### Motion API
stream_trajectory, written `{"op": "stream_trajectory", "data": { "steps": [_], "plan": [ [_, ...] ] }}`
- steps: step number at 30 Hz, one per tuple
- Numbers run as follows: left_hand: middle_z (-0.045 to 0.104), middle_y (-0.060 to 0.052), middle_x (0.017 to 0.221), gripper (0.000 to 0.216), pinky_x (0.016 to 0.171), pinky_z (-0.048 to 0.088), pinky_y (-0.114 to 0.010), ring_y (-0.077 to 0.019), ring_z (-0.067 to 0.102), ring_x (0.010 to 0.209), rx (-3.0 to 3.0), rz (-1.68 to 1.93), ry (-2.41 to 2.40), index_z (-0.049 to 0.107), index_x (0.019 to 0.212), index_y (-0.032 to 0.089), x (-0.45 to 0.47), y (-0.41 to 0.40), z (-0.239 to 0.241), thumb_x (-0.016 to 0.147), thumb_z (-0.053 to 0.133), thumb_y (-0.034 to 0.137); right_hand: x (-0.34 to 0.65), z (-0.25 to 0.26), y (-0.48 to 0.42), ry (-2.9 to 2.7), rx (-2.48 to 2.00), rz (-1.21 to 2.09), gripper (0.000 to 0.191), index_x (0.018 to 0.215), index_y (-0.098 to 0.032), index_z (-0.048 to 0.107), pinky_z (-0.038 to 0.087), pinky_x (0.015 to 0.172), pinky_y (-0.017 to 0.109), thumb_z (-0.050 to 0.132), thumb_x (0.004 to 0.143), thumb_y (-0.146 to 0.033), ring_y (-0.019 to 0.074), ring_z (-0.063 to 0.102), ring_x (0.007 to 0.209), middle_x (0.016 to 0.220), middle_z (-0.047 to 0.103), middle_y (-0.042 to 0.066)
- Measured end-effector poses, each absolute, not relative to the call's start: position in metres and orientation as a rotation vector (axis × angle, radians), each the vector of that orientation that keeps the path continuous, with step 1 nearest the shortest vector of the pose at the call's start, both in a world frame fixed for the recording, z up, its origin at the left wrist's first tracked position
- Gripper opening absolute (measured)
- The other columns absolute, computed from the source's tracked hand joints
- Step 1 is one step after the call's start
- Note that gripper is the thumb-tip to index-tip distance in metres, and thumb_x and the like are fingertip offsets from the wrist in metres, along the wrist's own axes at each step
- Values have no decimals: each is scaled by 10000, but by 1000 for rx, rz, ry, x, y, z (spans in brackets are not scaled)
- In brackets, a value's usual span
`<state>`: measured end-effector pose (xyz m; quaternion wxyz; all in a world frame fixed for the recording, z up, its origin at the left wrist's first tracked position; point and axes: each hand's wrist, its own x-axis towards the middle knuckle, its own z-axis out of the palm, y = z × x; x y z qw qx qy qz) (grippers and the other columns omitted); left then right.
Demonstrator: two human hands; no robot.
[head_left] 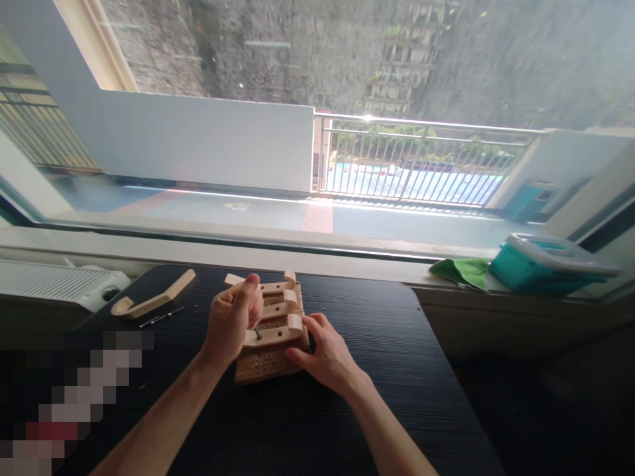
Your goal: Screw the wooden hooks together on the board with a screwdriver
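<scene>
A wooden board (270,367) with small holes lies on the black table, and several pale wooden strips with curled ends (292,324) are laid across it. My left hand (235,317) is in a fist with the thumb on top, over the strips' left part. A short dark metal shaft (258,334) shows below this fist at a hole in the nearest strip; what the fist encloses is hidden. My right hand (325,350) grips the right edge of the board, thumb on the near side and fingers by the curled end.
Another curled wooden strip (153,301) lies at the table's left, beside thin metal tools (161,317). Behind the black table (367,317) are a window sill and glass. A teal box (540,264) and a green cloth (464,271) sit right; a white radiator (59,281) stands left.
</scene>
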<state>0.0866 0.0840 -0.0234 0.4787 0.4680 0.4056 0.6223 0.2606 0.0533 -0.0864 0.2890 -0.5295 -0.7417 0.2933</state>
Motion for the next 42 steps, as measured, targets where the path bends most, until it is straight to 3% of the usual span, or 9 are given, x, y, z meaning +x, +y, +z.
{"op": "stream_trajectory", "data": {
  "steps": [3,7,11,17,25,29,35,38,42],
  "plan": [
    [273,70,382,507,401,268,-227,-61,285,354,1246,1450,965,352,490,189,83,84,-24,872,537,466,260,-86,54,-1977,-1407,780,499,1221,-244,576,454,897,325,695,754,-374,201,559,1026,1130,545,48],
    [316,90,416,277,390,215,-202,-58,268,356,1216,1253,917,505,715,198,78,88,-18,888,505,414,260,-86,53,-1979,-1400,783,494,1218,-249,575,457,893,323,695,753,-364,198,564,1015,1120,547,45],
    [410,84,521,197,408,264,-193,-61,352,402,1196,1272,929,495,834,214,82,88,-13,859,554,400,260,-88,53,-1987,-1396,772,478,1214,-247,574,461,884,322,683,766,-373,198,565,1004,1105,550,46],
    [344,77,489,394,385,241,-206,-54,274,378,1211,1599,1023,362,646,208,88,85,-24,892,489,489,260,-89,53,-1994,-1402,772,474,1202,-247,578,455,889,319,691,761,-380,198,558,1017,1117,550,44],
    [295,77,405,472,342,155,-203,-61,226,326,1254,1296,959,369,608,213,94,93,-27,885,406,592,260,-87,52,-2007,-1403,767,485,1222,-265,565,456,875,321,684,768,-387,194,562,1003,1116,554,36],
    [324,76,448,452,381,208,-211,-67,277,360,1305,1441,997,385,639,213,94,92,-31,884,439,589,260,-86,52,-2013,-1405,770,472,1210,-261,575,454,872,318,683,770,-396,193,563,997,1106,557,36],
    [490,26,528,446,505,377,-247,-101,474,472,1300,1595,1137,465,578,196,90,86,-29,843,552,543,261,-85,52,-2004,-1408,787,480,1222,-279,568,445,889,313,688,771,-390,188,556,1016,1115,555,29],
    [433,29,468,484,456,316,-238,-81,395,422,1217,1585,1120,487,541,182,91,82,-24,866,513,540,261,-85,52,-2011,-1419,790,477,1217,-275,571,446,884,313,687,770,-393,190,557,1015,1114,555,31],
    [314,39,417,561,387,159,-232,-51,245,356,1114,1470,991,403,462,171,91,81,-19,891,447,528,261,-84,52,-2016,-1427,790,465,1205,-262,575,450,871,311,683,772,-395,190,561,1005,1108,555,34]
  ]
}}
